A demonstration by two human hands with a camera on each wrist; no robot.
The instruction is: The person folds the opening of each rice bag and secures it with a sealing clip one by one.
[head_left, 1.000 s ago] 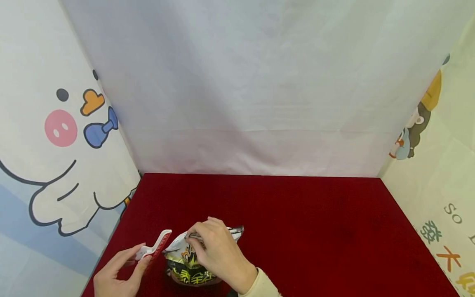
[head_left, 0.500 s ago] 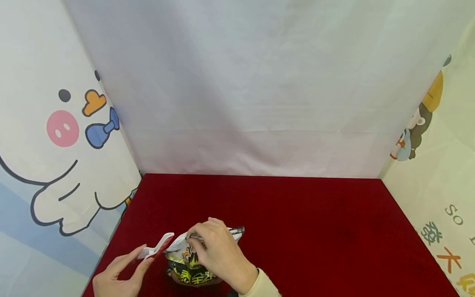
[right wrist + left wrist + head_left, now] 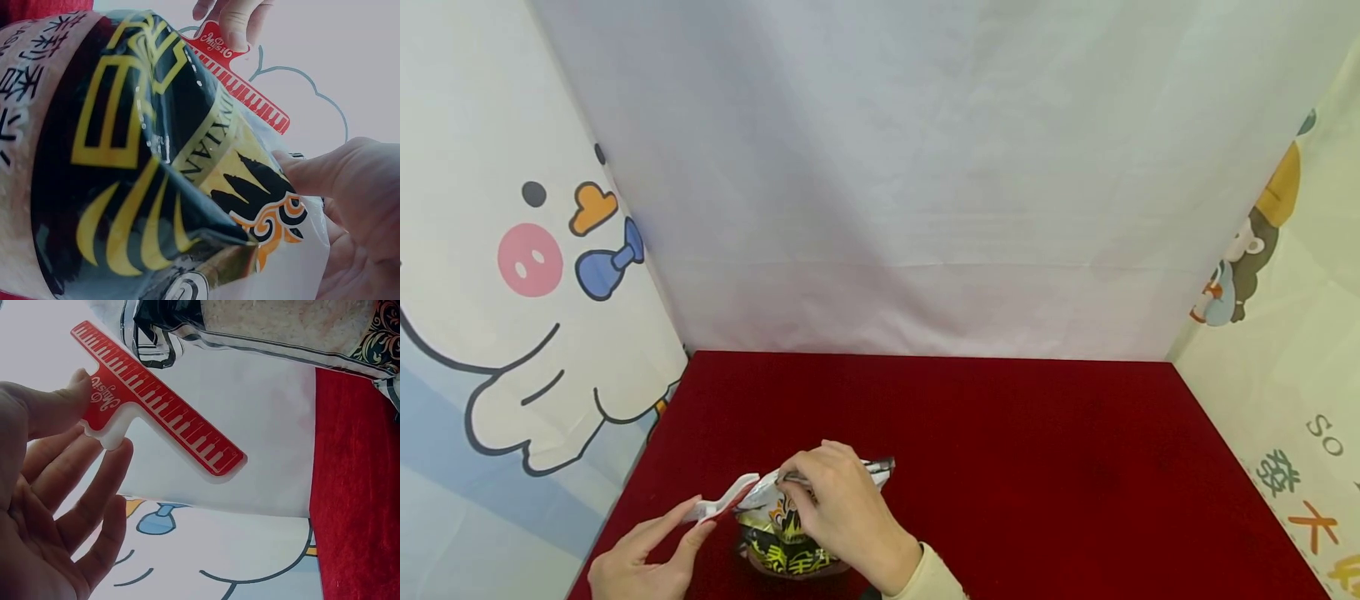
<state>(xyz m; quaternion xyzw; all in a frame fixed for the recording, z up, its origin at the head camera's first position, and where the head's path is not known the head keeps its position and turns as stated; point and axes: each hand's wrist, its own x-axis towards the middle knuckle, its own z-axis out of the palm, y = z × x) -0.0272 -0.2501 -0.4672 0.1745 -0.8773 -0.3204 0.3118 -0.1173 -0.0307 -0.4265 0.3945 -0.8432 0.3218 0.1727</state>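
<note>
Between thumb and fingers, my left hand [image 3: 643, 558] pinches the handle of a red and white clip [image 3: 156, 400] with a piano-key pattern and "Music" lettering. In the head view the clip's far end overlaps the left end of the bag's folded top. My right hand [image 3: 838, 504] pinches that folded top edge with thumb and fingers. The plastic rice bag [image 3: 125, 144] is black, yellow and white with a clear part showing pale grains; it stands on the red table. In the right wrist view the clip shows behind the bag.
The red cloth-covered table [image 3: 1000, 467] extends behind and to the right of the bag. A pale backdrop [image 3: 910, 167] rises at its far edge. Printed cartoon sheets [image 3: 490, 400] flank both sides.
My left hand has moved the clip slightly right, up to the bag's folded top, and tilted it flatter. My right hand keeps its grip in the same place.
</note>
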